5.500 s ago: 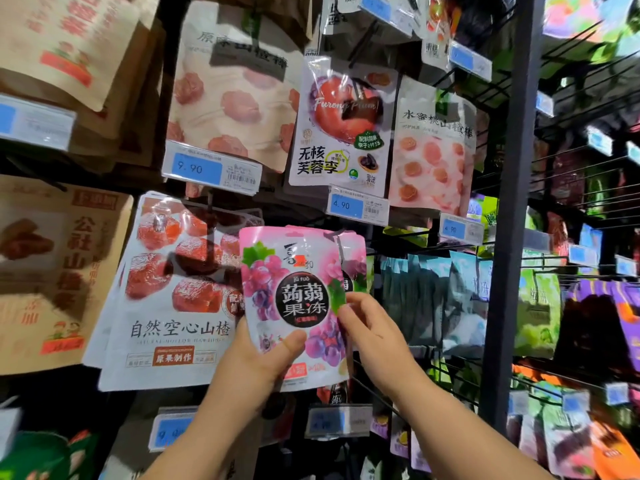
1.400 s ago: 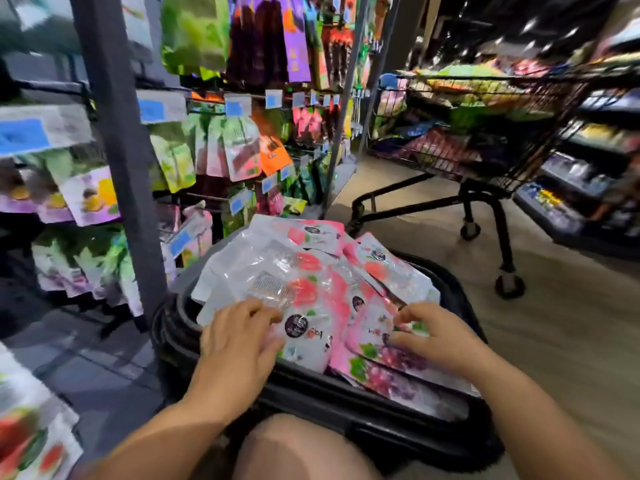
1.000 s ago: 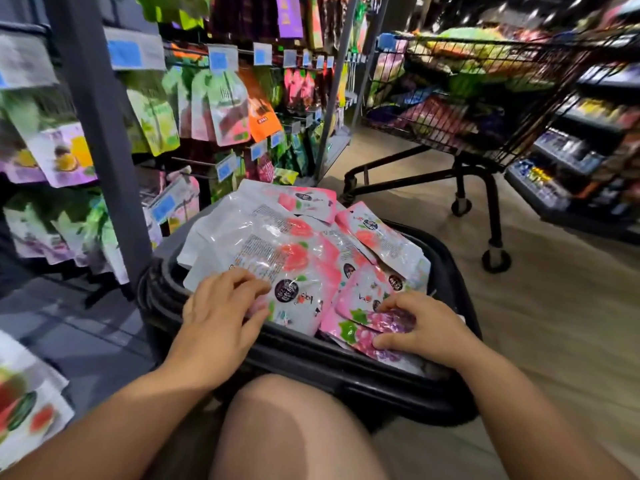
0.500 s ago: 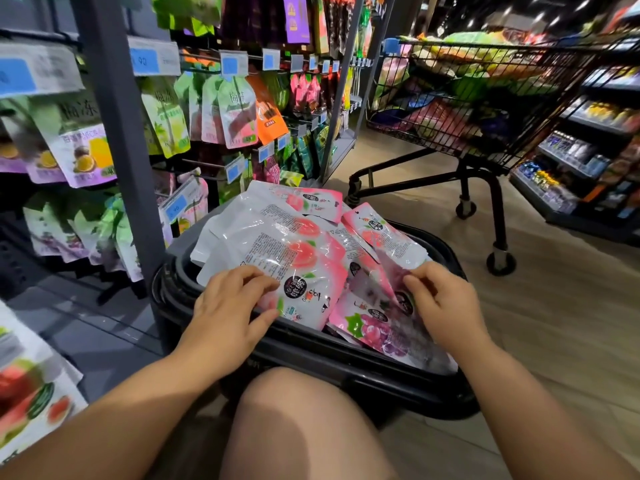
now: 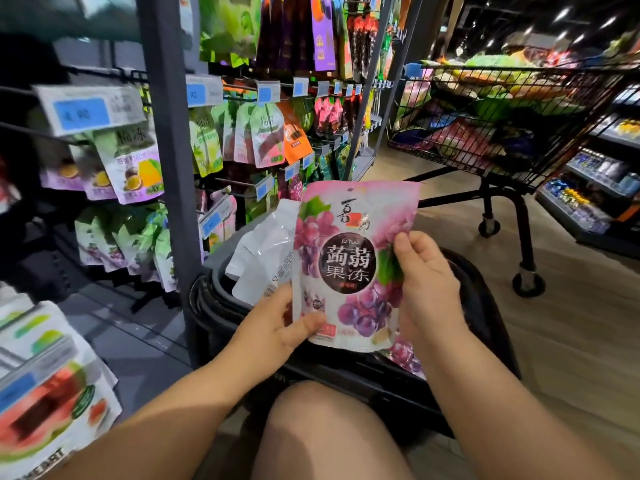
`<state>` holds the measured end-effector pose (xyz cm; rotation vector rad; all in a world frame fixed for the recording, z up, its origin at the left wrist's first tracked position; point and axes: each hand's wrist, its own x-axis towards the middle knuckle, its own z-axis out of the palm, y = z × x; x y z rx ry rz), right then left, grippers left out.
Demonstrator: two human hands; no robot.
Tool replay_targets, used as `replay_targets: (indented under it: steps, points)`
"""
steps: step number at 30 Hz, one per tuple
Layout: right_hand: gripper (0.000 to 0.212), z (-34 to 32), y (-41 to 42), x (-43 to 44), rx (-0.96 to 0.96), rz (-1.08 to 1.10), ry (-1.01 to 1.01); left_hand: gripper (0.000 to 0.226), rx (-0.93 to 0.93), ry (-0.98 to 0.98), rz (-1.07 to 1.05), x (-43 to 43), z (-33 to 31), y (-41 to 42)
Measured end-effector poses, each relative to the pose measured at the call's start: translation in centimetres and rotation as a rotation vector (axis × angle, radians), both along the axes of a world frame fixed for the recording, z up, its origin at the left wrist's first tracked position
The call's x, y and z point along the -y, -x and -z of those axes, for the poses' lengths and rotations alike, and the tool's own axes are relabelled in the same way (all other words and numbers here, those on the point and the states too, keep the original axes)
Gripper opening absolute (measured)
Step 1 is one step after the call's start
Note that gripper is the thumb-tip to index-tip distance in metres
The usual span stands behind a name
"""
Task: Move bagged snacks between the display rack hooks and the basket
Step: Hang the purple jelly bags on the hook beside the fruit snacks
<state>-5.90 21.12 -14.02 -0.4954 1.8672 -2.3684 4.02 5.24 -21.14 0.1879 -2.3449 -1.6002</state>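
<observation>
The grape jelly bag [image 5: 349, 265], which lay in the basket [image 5: 214, 306] half a second earlier, is now held upright above it, with the left hand [image 5: 277, 327] pinching its lower corner and the right hand [image 5: 426, 292] gripping its right edge, apparently for rehanging on the display rack [image 5: 168, 168].

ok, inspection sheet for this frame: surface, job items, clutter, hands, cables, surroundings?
Surface: wooden floor; black basket low beside the display rack.
Job's things: grape jelly bag held upright over the basket; white bags inside it.
Clutter: loaded shopping cart in the aisle.
Hands: left hand pinches the bag's lower left corner; right hand grips its right edge.
Cables: nothing seen.
Surroundings: display rack hung with snack bags and blue price tags; shelves at right.
</observation>
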Motion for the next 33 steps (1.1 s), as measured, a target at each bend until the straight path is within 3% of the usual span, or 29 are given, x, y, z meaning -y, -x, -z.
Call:
replay_targets:
  steps: [3,6,8,13,16,18,21,28,33]
  points:
    - [0.022,0.1,-0.5,2.0,0.041,-0.061,0.035,0.068,-0.001,-0.171,-0.042,0.6,0.0,0.0]
    - [0.019,0.6,-0.4,2.9,0.084,-0.078,0.065,0.071,-0.023,-0.557,0.028,1.0,0.0,0.1]
    - [0.016,1.1,-0.3,2.9,0.116,-0.119,0.058,0.065,0.016,-0.67,0.112,0.8,-0.2,-0.1]
    - [0.015,1.7,0.4,1.0,0.048,-0.251,-0.142,0.039,0.026,-0.649,0.043,0.1,-0.4,-0.3]
    - [0.002,2.8,1.8,-1.6,-0.103,-0.165,-0.523,0.042,-0.036,-0.702,-0.045,1.1,-0.5,-0.2]
    - [0.009,4.2,2.3,-3.2,-0.204,-0.103,-0.819,0.047,-0.048,-0.711,-0.093,1.9,-0.6,-0.2]
    - [0.021,6.0,2.4,-4.5,-0.261,-0.143,-1.037,0.049,-0.04,-0.714,-0.134,2.5,-0.4,-0.2]
    - [0.045,6.5,2.3,-4.0,-0.344,-0.124,-1.207,0.051,-0.034,-0.701,-0.143,2.2,-0.3,-0.4]
    - [0.038,6.6,2.2,-4.2,-0.459,-0.111,-1.258,0.052,-0.033,-0.709,-0.154,2.3,-0.2,-0.5]
